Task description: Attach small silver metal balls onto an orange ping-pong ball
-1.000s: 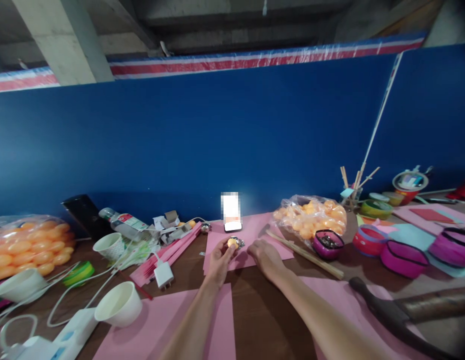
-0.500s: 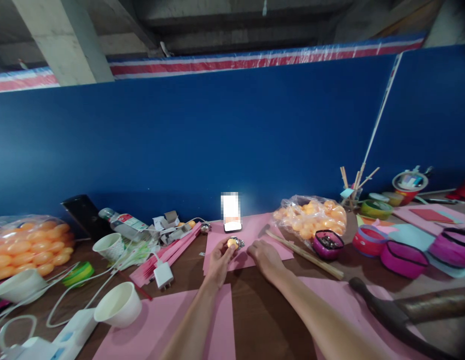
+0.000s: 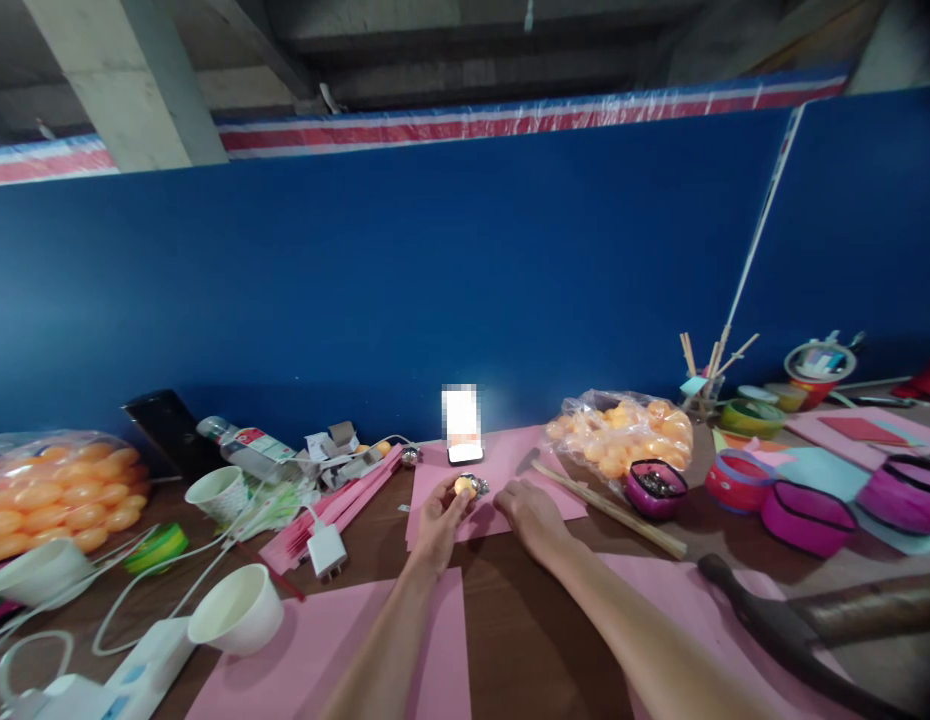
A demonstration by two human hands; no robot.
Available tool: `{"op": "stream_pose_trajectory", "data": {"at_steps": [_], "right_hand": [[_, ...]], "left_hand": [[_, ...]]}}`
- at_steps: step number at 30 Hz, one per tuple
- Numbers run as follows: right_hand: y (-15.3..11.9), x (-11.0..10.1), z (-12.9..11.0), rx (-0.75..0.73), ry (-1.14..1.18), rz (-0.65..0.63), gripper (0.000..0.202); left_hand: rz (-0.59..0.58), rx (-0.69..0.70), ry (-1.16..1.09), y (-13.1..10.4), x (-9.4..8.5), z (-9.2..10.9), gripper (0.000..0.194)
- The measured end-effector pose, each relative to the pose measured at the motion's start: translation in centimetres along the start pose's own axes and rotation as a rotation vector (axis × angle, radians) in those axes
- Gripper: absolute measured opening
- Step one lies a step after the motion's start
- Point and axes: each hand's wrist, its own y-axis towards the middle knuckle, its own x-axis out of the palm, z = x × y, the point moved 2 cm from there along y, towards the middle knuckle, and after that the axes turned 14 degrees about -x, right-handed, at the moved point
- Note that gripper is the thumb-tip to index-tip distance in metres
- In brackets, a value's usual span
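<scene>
Evidently my left hand (image 3: 436, 522) is pinching ball (image 3: 464, 486) at lower centre of frame, probably to stop it rolling; right hand (image 3: 536, 517) is staying apart over paper (image 3: 506, 455), fingers curling, grip hidden, cannot tell.

Blue partition (image 3: 480, 260), concrete pillar (image 3: 124, 85), brown table (image 3: 536, 645)

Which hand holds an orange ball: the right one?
No, the left hand holds the orange ball; the right hand is apart from it.
</scene>
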Motion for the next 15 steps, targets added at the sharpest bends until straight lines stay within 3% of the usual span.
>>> {"op": "stream_pose_trajectory", "data": {"at_steps": [15], "right_hand": [[-0.04, 0.11, 0.03, -0.011, 0.018, 0.062, 0.018]], "left_hand": [[0.002, 0.005, 0.005, -0.01, -0.02, 0.04, 0.043]]}}
